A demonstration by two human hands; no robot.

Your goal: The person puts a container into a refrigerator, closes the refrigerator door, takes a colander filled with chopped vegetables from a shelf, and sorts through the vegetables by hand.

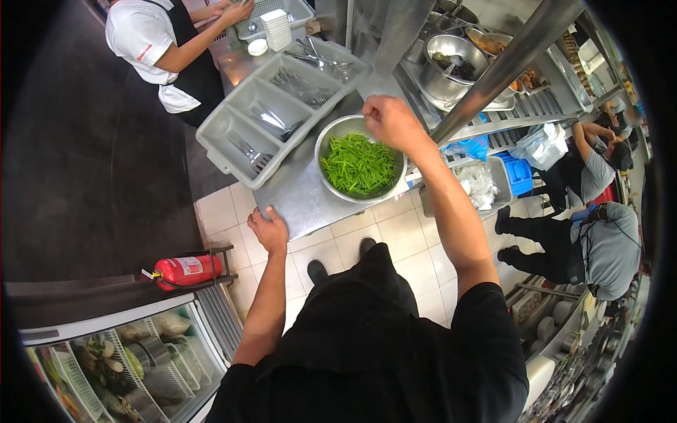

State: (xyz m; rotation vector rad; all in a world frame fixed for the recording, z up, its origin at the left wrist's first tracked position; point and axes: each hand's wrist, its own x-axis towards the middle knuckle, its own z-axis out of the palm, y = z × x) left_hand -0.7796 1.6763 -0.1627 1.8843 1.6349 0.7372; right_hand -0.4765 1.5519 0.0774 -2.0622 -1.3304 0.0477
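Observation:
A round metal bowl filled with cut, thin green vegetable pieces stands on the steel table. Above its upper right rim is my right hand, fingers curled closed; whatever they may hold is hidden. My left hand rests at the table's near left corner, its fingers apart and nothing in them. Beside the bowl, on its left, lies a grey cutlery tray with compartments of forks, knives and spoons.
A person in a white shirt works at another grey tray at the upper left. Metal pots sit on a shelf to the right, behind a slanted steel post. A fire extinguisher and a fridge are at lower left. Other people stand at right.

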